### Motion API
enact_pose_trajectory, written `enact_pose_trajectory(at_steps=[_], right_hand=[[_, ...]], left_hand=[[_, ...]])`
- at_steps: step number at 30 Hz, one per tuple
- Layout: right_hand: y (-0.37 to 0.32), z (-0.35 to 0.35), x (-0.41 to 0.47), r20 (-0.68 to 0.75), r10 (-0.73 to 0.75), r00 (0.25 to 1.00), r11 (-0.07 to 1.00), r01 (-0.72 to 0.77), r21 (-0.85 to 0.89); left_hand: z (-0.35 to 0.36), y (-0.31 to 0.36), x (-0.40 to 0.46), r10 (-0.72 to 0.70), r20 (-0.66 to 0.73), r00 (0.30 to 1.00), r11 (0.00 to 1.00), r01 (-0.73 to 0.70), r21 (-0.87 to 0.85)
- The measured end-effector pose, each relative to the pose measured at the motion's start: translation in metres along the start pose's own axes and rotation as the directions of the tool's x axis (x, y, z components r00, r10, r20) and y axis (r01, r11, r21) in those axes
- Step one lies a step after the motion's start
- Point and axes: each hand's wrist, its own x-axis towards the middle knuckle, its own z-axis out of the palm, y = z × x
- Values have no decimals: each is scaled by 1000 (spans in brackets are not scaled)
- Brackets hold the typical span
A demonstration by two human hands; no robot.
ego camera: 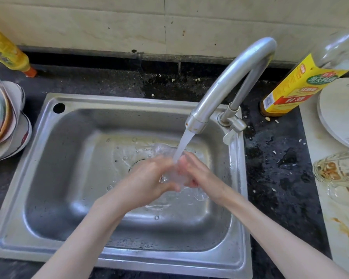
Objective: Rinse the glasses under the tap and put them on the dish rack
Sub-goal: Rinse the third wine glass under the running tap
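A clear glass (pixel 174 177) is held between both hands over the steel sink (pixel 69 178), right under the running stream from the curved tap (pixel 228 81). My left hand (pixel 149 182) grips the glass from the left, fingers curled round it. My right hand (pixel 195 174) holds it from the right, fingers wrapped on its side. Water pours onto the glass's rim and splashes into the basin. Much of the glass is hidden by my fingers. Dirty glasses (pixel 340 174) with brown stains lie on the counter at the right edge.
A stack of plates and bowls (pixel 4 121) stands left of the sink. A yellow bottle (pixel 6 49) lies at the back left. A yellow-labelled bottle (pixel 302 81) stands right of the tap, beside a white plate (pixel 343 111). The dark counter is wet.
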Motion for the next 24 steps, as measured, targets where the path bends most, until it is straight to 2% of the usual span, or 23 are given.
enact_pose_trajectory(at_steps=[2,3,5,8,10,11,14,16,17,19,22,24], right_hand=[[2,2,2,61,30,998,999,-29,-13],[3,3,2,86,48,995,999,-46,-17],[5,1,4,71,69,995,997,-70,10],[7,3,1,-32,-23,999,1000,23,-10],[10,6,0,-60,-51,997,998,49,-35],[11,6,0,-57,-26,998,999,25,-22],[4,9,0,-1,29,1000,999,-29,16],[2,8,1,107,79,991,997,-80,6],[4,5,1,157,114,981,994,-113,-13],[5,2,-1,205,123,971,992,-124,-8],[5,-2,-3,123,55,991,998,-52,-32],[3,0,-4,60,58,997,998,-55,-42]], left_hand=[[1,-6,-3,23,125,992,997,-32,64],[2,-7,-3,20,133,991,996,-31,81],[4,-5,-4,-15,37,999,998,13,64],[9,-4,-5,-133,-173,976,991,127,-44],[11,-8,-6,-148,-213,966,986,129,-102],[11,-7,-7,-108,-166,980,990,91,-108],[7,-4,-10,30,113,993,997,-22,-68],[6,-2,-11,-7,207,978,1000,11,-18],[8,-4,-12,-25,177,984,1000,24,5],[12,-5,-15,-66,25,998,998,66,17],[20,-4,-16,-154,-186,971,987,143,-68],[20,-3,-16,-154,-190,970,984,133,-119]])
